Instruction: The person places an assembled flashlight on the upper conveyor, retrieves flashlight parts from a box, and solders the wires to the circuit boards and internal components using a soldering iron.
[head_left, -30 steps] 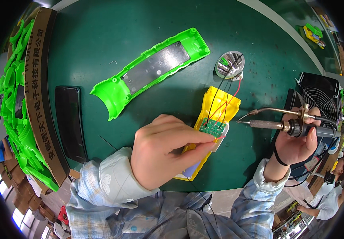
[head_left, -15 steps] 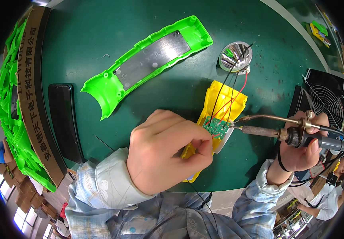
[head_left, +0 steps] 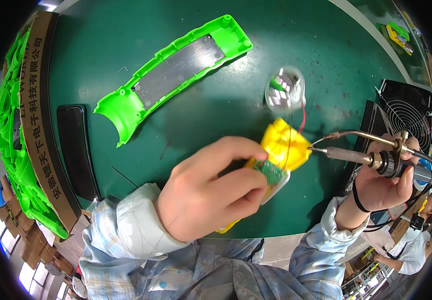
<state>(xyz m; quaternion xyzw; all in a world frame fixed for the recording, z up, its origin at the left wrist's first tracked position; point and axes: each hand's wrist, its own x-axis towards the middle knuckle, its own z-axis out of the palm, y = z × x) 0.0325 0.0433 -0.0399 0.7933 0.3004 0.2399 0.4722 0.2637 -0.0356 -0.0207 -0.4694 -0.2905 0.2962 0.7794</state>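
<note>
My left hand (head_left: 211,187) is closed at the yellow plastic shell (head_left: 283,142), fingers curled around its near part and covering much of it. A small green circuit board (head_left: 270,171) shows in the shell by the fingertips. Thin black and red wires run from the shell to a round shiny reflector (head_left: 285,90) lying beyond it; shell and reflector are blurred. My right hand (head_left: 383,187) grips a soldering iron (head_left: 351,155) with a thin curved metal tube (head_left: 361,133) fixed alongside. The iron's tip points left, at the shell's right edge; I cannot tell whether they touch.
A green plastic half-shell (head_left: 176,75) with a dark metal plate lies at the back. On the left are a black phone (head_left: 77,150) and a carton (head_left: 43,115) of green shells. A black fan unit (head_left: 408,110) stands right. People appear at the room's edge.
My left hand has shifted its fingers onto the yellow shell, which has turned. The reflector has shifted left and toward the back. The iron's tip has moved right and up, away from the circuit board.
</note>
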